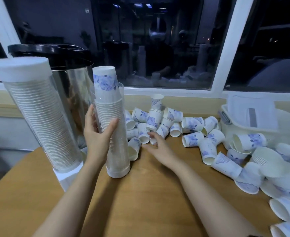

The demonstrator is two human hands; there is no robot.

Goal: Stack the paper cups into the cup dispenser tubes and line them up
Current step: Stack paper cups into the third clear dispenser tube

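Risk: left hand [98, 135] is clasping the clear plastic dispenser tube [118, 156], blue-flowered white paper cups [104, 79] protruding above, right hand [155, 142] is reaching open and empty; one-handed hold could tip it.

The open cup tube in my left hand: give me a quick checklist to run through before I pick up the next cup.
1. Grip: left hand holds the open tube: ok.
2. Footing: tube base rests on the table: ok.
3. Room inside: not ok, the top cup already stands above the rim.
4. Free hand: right hand holds nothing, over the loose cups: ok.
5. Neighbour: full tube has its cap on: ok.
6. Tubes lined up: cannot tell, the wide-angle view bends them.
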